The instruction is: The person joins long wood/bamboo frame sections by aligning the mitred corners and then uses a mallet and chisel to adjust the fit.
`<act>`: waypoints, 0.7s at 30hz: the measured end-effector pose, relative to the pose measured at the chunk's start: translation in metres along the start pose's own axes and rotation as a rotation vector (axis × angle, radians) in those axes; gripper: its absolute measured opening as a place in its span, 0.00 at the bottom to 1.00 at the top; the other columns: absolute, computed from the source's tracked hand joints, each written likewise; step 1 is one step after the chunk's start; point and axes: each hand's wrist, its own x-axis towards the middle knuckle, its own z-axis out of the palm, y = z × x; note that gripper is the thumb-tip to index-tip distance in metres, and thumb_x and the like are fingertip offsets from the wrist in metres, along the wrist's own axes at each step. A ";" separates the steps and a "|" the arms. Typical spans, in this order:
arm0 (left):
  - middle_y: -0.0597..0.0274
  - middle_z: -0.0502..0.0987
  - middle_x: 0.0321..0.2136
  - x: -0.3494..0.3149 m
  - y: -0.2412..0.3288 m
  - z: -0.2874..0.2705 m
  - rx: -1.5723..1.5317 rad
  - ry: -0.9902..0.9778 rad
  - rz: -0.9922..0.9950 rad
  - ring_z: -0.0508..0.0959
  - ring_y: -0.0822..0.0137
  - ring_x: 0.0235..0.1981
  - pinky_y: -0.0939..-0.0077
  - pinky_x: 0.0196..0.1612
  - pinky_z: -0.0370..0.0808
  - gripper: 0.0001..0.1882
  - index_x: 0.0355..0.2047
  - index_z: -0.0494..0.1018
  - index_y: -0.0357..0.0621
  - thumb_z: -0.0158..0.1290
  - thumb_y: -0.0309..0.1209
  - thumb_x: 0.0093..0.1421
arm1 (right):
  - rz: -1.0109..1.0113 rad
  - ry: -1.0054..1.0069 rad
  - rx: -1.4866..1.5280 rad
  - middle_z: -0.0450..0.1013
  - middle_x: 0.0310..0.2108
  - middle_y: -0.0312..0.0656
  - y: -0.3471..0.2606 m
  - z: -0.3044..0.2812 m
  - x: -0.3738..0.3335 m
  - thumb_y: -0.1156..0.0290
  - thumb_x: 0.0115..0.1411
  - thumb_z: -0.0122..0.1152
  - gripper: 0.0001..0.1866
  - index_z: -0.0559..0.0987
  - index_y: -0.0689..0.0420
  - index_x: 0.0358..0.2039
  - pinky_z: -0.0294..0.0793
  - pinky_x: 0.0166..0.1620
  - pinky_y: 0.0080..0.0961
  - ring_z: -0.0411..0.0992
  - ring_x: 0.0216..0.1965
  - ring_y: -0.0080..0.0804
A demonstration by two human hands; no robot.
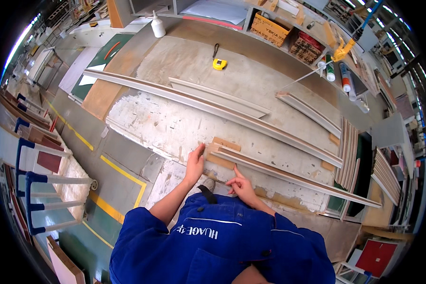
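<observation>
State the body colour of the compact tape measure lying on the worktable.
The compact tape measure is bright yellow, best seen in the head view.

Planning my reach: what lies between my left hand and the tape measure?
Between left hand and tape measure, the head view shows a long strip, then a shorter strip.

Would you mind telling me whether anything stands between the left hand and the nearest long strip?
Nothing visible does: the left hand is at the left end of the long strip, though contact is unclear.
</observation>
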 end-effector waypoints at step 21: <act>0.49 0.67 0.57 -0.002 0.003 -0.013 0.053 -0.095 0.004 0.66 0.60 0.58 0.70 0.62 0.60 0.27 0.61 0.60 0.38 0.39 0.18 0.59 | -0.090 0.032 -0.526 0.49 0.65 0.62 -0.027 0.024 0.009 0.77 0.54 0.50 0.11 0.81 0.52 0.32 0.75 0.32 0.28 0.77 0.25 0.40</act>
